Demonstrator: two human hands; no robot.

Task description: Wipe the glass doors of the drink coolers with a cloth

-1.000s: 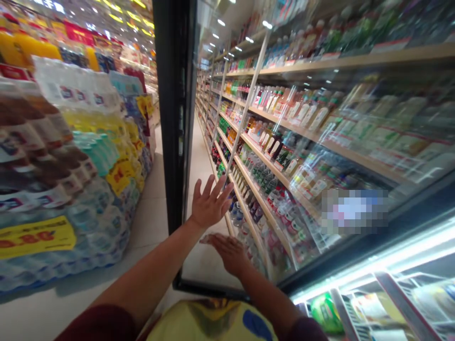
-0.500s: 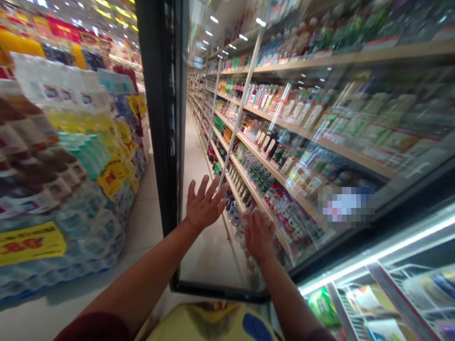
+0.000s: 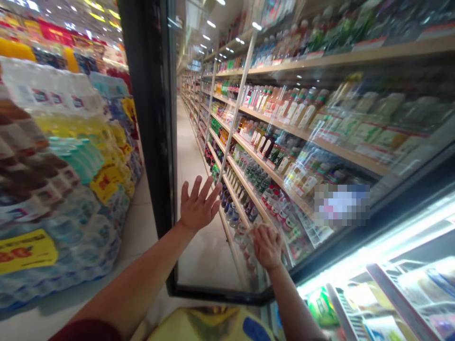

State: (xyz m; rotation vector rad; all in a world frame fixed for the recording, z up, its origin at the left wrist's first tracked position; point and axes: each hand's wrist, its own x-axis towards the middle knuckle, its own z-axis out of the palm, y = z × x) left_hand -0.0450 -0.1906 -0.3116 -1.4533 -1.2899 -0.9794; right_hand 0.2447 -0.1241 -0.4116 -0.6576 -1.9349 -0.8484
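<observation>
A glass cooler door (image 3: 195, 265) with a black frame stands swung open in front of me. My left hand (image 3: 199, 203) is flat with its fingers spread, resting on the pane toward its framed left edge. Lower and to the right, my right hand (image 3: 268, 246) is against the same glass with its fingers curled together. Whatever lies under those fingers is hidden; a pale patch shows at their tips but blends with the bottles behind. Through or in the glass appear shelves of bottled drinks (image 3: 273, 147).
Stacked packs of bottled drinks (image 3: 71, 227) with yellow price signs (image 3: 28, 251) stand on the left. At lower right, the lit cooler interior (image 3: 369, 298) holds packaged goods on wire racks. Tiled floor (image 3: 138, 222) runs between the stacks and the door.
My right hand has slid slightly down and to the right over the glass. My left hand stays spread on the pane. The whole view has shifted a little.
</observation>
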